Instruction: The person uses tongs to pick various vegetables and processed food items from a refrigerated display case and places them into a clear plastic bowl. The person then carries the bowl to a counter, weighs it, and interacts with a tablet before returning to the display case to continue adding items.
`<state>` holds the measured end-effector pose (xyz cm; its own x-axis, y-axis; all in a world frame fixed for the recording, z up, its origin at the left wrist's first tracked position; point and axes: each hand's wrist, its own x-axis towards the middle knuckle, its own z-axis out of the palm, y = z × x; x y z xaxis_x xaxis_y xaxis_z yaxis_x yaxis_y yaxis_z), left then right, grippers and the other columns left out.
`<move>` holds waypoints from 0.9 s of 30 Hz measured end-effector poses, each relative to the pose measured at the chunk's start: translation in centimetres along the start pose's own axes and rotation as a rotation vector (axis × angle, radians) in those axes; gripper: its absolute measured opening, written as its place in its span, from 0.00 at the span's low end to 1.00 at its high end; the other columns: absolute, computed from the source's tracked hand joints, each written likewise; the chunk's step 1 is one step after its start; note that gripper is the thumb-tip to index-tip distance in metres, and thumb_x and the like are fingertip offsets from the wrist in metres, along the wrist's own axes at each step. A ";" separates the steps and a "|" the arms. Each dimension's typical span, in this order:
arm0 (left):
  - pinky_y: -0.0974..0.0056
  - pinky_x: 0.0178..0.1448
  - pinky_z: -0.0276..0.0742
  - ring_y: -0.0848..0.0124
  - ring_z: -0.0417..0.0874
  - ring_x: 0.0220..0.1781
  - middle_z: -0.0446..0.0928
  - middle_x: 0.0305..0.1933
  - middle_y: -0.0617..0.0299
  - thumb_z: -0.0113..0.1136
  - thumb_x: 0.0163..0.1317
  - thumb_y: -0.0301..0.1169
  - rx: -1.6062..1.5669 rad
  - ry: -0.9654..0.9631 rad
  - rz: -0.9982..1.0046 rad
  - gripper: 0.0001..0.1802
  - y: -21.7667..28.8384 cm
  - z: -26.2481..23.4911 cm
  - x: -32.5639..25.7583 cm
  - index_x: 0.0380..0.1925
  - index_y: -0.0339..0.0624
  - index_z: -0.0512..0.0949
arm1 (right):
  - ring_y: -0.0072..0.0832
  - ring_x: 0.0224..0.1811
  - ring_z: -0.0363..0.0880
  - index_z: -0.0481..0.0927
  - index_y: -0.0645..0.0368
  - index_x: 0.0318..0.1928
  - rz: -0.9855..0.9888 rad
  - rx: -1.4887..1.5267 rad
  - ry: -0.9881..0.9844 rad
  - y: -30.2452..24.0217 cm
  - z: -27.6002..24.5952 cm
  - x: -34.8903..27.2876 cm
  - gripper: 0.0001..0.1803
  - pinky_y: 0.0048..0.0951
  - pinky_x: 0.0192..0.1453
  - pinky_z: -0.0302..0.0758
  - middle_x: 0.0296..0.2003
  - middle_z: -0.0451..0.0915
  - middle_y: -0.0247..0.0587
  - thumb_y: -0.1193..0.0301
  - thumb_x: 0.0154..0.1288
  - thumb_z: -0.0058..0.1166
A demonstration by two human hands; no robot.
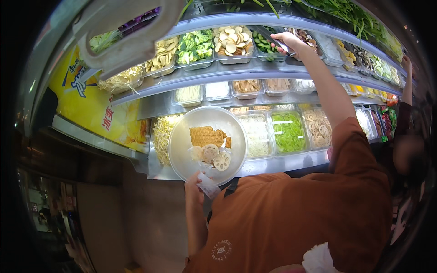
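Observation:
My left hand (pixel 195 185) grips the near rim of a round white bowl (pixel 182 141), held in front of the food counter. In the bowl lie lotus root slices (pixel 217 157), a yellow lattice-patterned piece (pixel 205 135) and some pale slices. My right hand (pixel 291 42) is stretched out to the upper shelf and holds metal tongs (pixel 268 36). The tong tips are over a tray of cucumber slices (pixel 263 45). Beside that tray stand a tray of white round slices (pixel 232 42) and a tray of broccoli (pixel 195 45).
The stepped steel counter (pixel 227 73) carries several rows of clear trays: bean sprouts (pixel 161 136), green shreds (pixel 287 132), lotus root (pixel 318 127), leafy greens (pixel 346 13) on top. At the right another person's hand (pixel 406 61) reaches to the shelf. A grey plastic handle (pixel 127 41) hangs at upper left.

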<state>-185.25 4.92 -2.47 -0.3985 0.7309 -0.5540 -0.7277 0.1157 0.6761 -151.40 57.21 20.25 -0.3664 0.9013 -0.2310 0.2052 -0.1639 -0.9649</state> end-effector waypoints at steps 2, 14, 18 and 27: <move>0.39 0.48 0.86 0.39 0.87 0.43 0.77 0.49 0.37 0.61 0.64 0.28 0.020 0.007 0.006 0.13 -0.4 1.0 0.0 0.34 0.28 0.70 | 0.13 0.17 0.72 0.77 0.58 0.40 0.004 0.009 -0.073 0.4 -1.2 0.2 0.15 0.16 0.15 0.68 0.28 0.80 0.29 0.60 0.80 0.51; 0.40 0.48 0.86 0.42 0.87 0.43 0.77 0.48 0.39 0.59 0.68 0.30 0.054 -0.016 0.038 0.13 -4.0 2.1 -0.8 0.29 0.33 0.69 | 0.13 0.17 0.73 0.77 0.60 0.42 -0.104 -0.104 -0.149 1.7 -3.0 -2.3 0.14 0.17 0.14 0.69 0.28 0.81 0.31 0.61 0.80 0.52; 0.40 0.48 0.86 0.43 0.87 0.43 0.77 0.49 0.39 0.58 0.68 0.30 0.100 -0.059 0.055 0.12 -3.8 1.2 -0.5 0.30 0.35 0.70 | 0.11 0.16 0.71 0.77 0.58 0.43 -0.038 -0.155 -0.100 2.0 -2.4 -3.4 0.13 0.15 0.13 0.67 0.28 0.81 0.30 0.61 0.80 0.52; 0.39 0.49 0.85 0.42 0.87 0.43 0.79 0.52 0.39 0.61 0.67 0.29 0.023 -0.015 0.021 0.12 -5.3 1.2 -0.9 0.28 0.36 0.70 | 0.11 0.16 0.71 0.76 0.58 0.41 -0.004 -0.131 -0.111 1.9 -1.2 -1.9 0.13 0.14 0.13 0.66 0.28 0.80 0.30 0.61 0.80 0.53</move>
<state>-180.37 4.45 -4.95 -0.4050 0.7436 -0.5321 -0.7060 0.1155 0.6988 -149.24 55.64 18.97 -0.4641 0.8507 -0.2467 0.3176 -0.1002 -0.9429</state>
